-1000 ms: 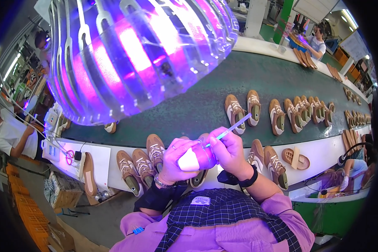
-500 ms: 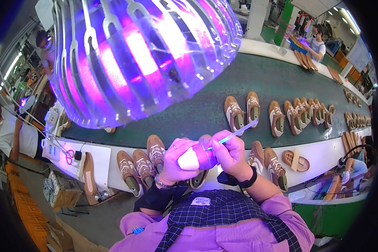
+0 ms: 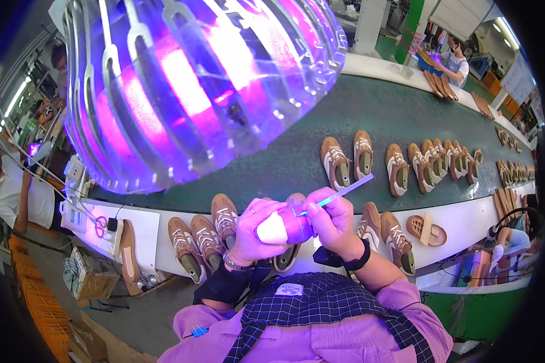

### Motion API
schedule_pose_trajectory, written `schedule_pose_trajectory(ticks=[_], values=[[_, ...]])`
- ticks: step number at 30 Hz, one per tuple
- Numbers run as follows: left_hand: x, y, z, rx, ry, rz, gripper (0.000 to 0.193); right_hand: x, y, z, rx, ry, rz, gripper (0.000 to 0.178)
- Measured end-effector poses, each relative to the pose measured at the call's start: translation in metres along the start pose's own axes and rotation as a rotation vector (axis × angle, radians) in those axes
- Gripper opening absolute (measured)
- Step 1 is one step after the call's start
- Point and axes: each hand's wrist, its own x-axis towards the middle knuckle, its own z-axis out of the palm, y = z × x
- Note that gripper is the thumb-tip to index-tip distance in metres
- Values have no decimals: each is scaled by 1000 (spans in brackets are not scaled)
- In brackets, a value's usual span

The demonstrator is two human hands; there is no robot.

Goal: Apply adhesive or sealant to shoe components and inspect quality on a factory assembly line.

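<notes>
A shoe (image 3: 292, 226) is held by fingers of the left hand (image 3: 248, 233), above the white surface (image 3: 469, 222), a thin stick (image 3: 348, 190) is pinched by fingers of the right hand (image 3: 333, 224), its tip by the shoe

Two bare hands (image 3: 254, 228), one stick (image 3: 348, 189), one lamp (image 3: 194, 85); on the white ledge (image 3: 466, 233), three shoes (image 3: 208, 236) left of the hands, two shoes (image 3: 396, 239) and one sole (image 3: 436, 236) right.

premises: a shoe factory floor. evidence: brown laced shoes (image 3: 396, 169) lined up towards three o'clock on a green conveyor belt (image 3: 272, 175); a loose sole (image 3: 128, 247) at eight; a caged purple-lit lamp (image 3: 206, 115) at eleven; one worker (image 3: 458, 65) at two, another worker (image 3: 27, 196) at nine.
</notes>
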Motion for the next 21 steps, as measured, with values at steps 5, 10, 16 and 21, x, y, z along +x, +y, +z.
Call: schedule_pose_trajectory(ticks=[5, 10, 16, 21], values=[[1, 3, 0, -12, -8, -15, 68, -2, 0, -1, -13, 10, -41, 8], [3, 5, 1, -30, -12, -31, 68, -2, -1, -2, 3, 17, -39, 8], [4, 6, 1, -41, -21, -57, 67, -3, -3, -3, -11, 22, -58, 8], [5, 6, 4, -65, -12, -55, 66, -3, -5, -5, -14, 11, -93, 8]])
